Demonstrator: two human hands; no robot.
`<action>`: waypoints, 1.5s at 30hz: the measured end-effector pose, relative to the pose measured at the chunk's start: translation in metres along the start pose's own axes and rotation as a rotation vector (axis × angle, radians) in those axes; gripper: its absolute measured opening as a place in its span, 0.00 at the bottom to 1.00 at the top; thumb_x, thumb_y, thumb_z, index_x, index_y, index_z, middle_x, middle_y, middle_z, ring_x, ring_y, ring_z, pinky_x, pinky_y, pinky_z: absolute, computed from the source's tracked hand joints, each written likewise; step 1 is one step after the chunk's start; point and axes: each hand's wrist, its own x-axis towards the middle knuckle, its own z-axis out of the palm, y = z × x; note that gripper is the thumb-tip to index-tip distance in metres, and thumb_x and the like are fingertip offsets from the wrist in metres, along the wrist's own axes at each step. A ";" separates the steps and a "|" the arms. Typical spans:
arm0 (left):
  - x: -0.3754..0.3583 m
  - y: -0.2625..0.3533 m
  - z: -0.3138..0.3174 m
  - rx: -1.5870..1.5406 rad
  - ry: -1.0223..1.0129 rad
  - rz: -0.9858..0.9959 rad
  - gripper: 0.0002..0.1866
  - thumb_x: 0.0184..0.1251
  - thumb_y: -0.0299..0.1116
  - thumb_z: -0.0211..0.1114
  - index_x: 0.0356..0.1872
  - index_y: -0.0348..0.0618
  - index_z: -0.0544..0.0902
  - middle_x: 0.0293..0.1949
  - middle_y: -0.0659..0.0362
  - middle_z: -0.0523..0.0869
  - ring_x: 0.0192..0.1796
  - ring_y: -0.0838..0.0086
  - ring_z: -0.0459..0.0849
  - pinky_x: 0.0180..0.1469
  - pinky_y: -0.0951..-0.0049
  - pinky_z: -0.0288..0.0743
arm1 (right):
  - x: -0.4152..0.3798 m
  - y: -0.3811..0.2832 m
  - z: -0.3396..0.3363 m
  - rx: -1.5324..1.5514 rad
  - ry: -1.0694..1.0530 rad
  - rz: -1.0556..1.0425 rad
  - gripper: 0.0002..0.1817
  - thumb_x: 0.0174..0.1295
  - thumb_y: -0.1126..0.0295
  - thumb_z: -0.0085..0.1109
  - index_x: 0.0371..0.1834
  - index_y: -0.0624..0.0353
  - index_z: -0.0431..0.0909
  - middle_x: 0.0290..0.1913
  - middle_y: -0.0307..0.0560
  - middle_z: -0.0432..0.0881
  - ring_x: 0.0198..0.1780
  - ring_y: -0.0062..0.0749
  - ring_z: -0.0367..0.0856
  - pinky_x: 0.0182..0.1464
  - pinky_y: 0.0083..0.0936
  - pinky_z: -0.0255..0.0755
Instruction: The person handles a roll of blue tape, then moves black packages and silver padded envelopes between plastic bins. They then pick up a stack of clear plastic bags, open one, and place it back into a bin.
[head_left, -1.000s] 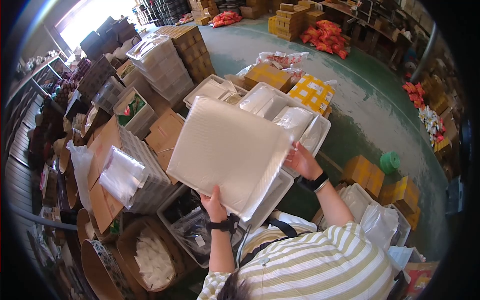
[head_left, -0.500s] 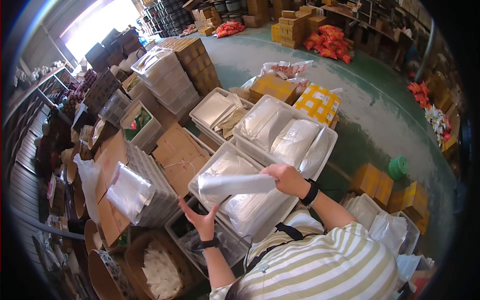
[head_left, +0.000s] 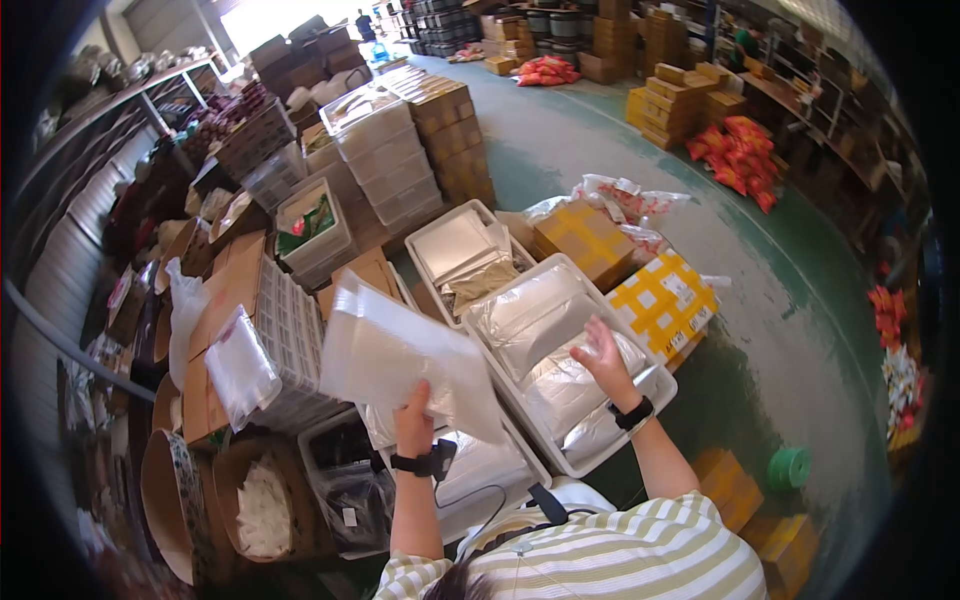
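Note:
A stack of clear plastic bags [head_left: 400, 350] is held up by my left hand [head_left: 415, 415], which grips its lower edge over the nearer white bin [head_left: 535, 485]. My right hand [head_left: 602, 358] has its fingers apart and holds nothing. It hovers above the silvery plastic packs [head_left: 585, 385] lying in the farther white bin [head_left: 660, 392]. Below the held stack, more packs [head_left: 480, 465] lie in the nearer bin, partly hidden by it. A black band is on each wrist.
Left of the bins, a plastic pack [head_left: 243, 370] lies on cartons beside stacked crates [head_left: 300, 330]. Yellow-taped boxes [head_left: 662, 300] stand beyond the farther bin. A dark-lined bin [head_left: 350, 490] sits at lower left. A person [head_left: 747, 42] is far off at upper right.
The bag stack has passed from my right hand to my left and now faces up broadly. My right hand has opened. The view has shifted, moving the bins within the frame.

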 end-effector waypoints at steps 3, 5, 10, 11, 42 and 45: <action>-0.007 -0.017 0.025 -0.079 -0.096 -0.156 0.19 0.64 0.33 0.60 0.53 0.36 0.71 0.49 0.57 0.78 0.51 0.69 0.77 0.54 0.68 0.71 | 0.013 0.012 0.002 0.050 -0.245 0.315 0.48 0.54 0.50 0.62 0.69 0.66 0.45 0.66 0.62 0.57 0.65 0.49 0.60 0.62 0.39 0.58; -0.017 -0.024 0.031 -0.039 -0.107 -0.240 0.20 0.63 0.34 0.61 0.53 0.36 0.71 0.49 0.57 0.78 0.51 0.69 0.77 0.54 0.69 0.71 | 0.015 0.020 0.013 0.005 -0.410 0.529 0.50 0.54 0.46 0.61 0.69 0.65 0.44 0.66 0.61 0.58 0.64 0.48 0.62 0.61 0.37 0.61; -0.034 -0.041 0.011 0.027 -0.093 -0.300 0.23 0.61 0.35 0.62 0.56 0.37 0.70 0.51 0.56 0.77 0.51 0.67 0.77 0.55 0.67 0.70 | -0.015 0.085 0.037 0.294 -0.673 0.841 0.39 0.59 0.41 0.50 0.67 0.54 0.55 0.61 0.44 0.67 0.59 0.36 0.68 0.57 0.38 0.64; -0.035 -0.041 0.008 -0.014 -0.094 -0.291 0.23 0.61 0.34 0.62 0.56 0.38 0.69 0.52 0.56 0.77 0.52 0.67 0.77 0.56 0.66 0.70 | -0.017 0.114 0.037 0.401 -0.711 1.077 0.35 0.60 0.44 0.51 0.65 0.52 0.58 0.61 0.42 0.68 0.60 0.32 0.67 0.59 0.38 0.64; 0.283 -0.194 -0.180 1.481 0.282 -0.035 0.21 0.56 0.41 0.60 0.51 0.45 0.74 0.57 0.52 0.72 0.62 0.59 0.66 0.59 0.53 0.61 | 0.317 0.279 0.177 0.429 0.321 0.477 0.15 0.59 0.76 0.51 0.49 0.72 0.70 0.41 0.50 0.78 0.41 0.38 0.79 0.41 0.33 0.74; 0.328 -0.207 -0.176 1.616 0.195 -0.120 0.23 0.60 0.46 0.56 0.54 0.47 0.72 0.61 0.55 0.69 0.66 0.61 0.61 0.64 0.47 0.52 | 0.346 0.280 0.202 0.486 0.322 0.555 0.15 0.60 0.77 0.47 0.49 0.72 0.68 0.43 0.53 0.77 0.43 0.41 0.79 0.43 0.37 0.75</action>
